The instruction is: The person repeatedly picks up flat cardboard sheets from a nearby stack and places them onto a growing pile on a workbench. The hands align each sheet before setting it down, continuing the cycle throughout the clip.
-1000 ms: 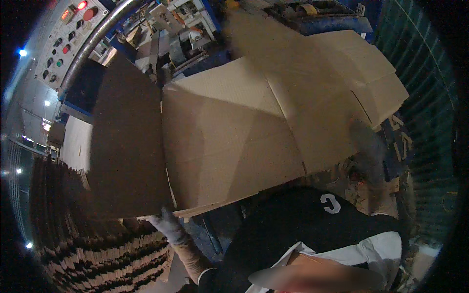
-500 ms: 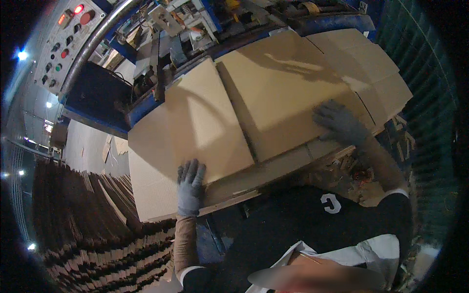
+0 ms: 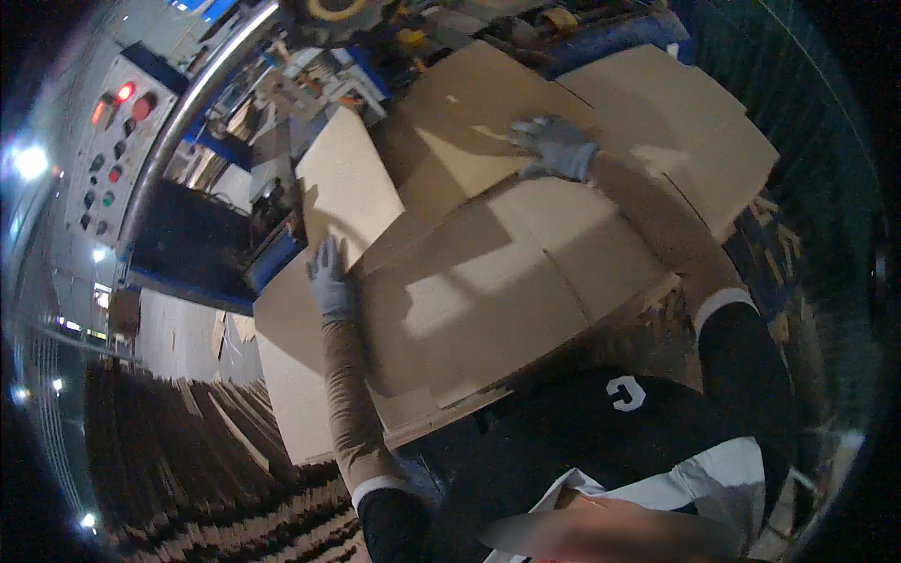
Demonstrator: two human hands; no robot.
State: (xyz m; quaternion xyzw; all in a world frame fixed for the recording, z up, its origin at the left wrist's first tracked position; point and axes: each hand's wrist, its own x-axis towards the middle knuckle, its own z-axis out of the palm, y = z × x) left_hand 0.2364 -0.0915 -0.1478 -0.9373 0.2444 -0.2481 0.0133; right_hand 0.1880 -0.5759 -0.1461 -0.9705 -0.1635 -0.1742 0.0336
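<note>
A tan cardboard sheet [image 3: 450, 141] with a slot-like gap between its panels lies partly in under the machine. My right hand [image 3: 556, 148], in a grey glove, rests flat on it near its close edge, fingers spread. My left hand [image 3: 330, 281], gloved the same way, lies with fingers stretched out at the near end of the sheet's pale left panel [image 3: 349, 188]. Nothing is gripped in either hand. Beneath and nearer me is another creased cardboard sheet [image 3: 507, 272], lit in patches. A wide cardboard flap [image 3: 676, 122] extends to the right.
A blue machine frame [image 3: 192, 239] stands at the left, with a button panel [image 3: 117, 150] and a curved metal rail [image 3: 192, 94]. Stacked cardboard [image 3: 178, 441] fills the lower left. Cardboard scraps [image 3: 770, 244] lie at the right, beside a dark green curtain-like surface [image 3: 817, 188].
Both hands have moved away from me. The upper cardboard sheet has slid farther toward the machine, uncovering more of the sheet beneath. The view has shifted slightly.
</note>
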